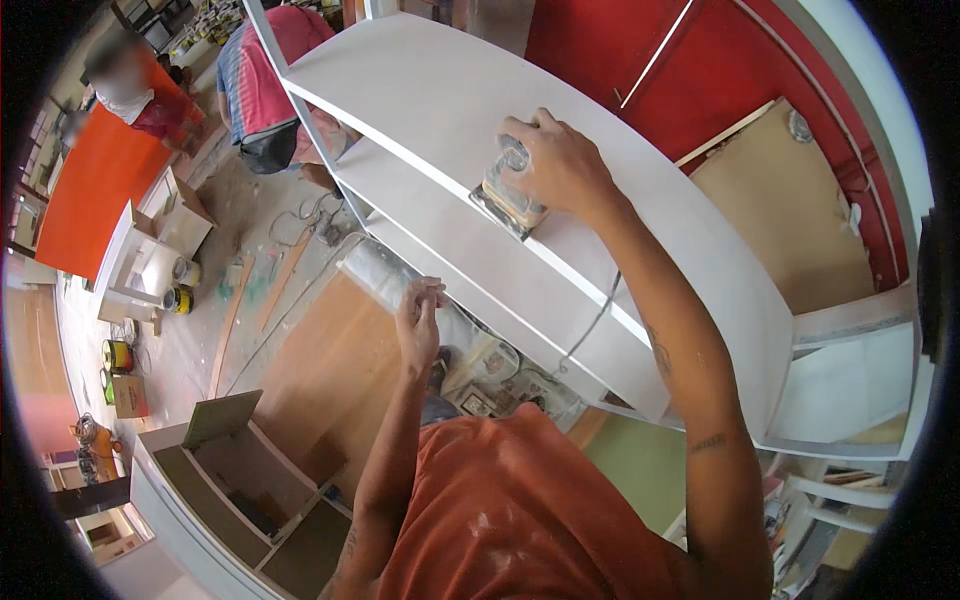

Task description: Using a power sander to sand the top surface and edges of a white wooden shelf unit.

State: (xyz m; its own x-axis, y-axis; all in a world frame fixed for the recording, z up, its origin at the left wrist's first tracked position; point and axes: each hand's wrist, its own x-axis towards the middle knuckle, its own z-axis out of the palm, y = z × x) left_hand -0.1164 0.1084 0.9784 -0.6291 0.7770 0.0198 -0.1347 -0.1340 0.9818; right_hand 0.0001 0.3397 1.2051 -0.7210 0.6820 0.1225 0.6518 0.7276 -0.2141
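While right hand (560, 165) clasps a sander (508, 195) on the white shelf (440, 90), left hand (420, 325) hangs loosely curled.

Brown cardboard box (129, 396) on the floor at left, two round paint tins (182, 285) near the white cabinet, a yellow-green tin (117, 354) beside the box

One white shelf unit (560, 190) as landmark, with one sander (510, 195) on its top board. Two hands: right hand (560, 165) on the sander, left hand (420, 325) below the unit's edge. Two other people (265, 85) beyond its far left end. Two paint cans (182, 285) on the floor, well left of it.
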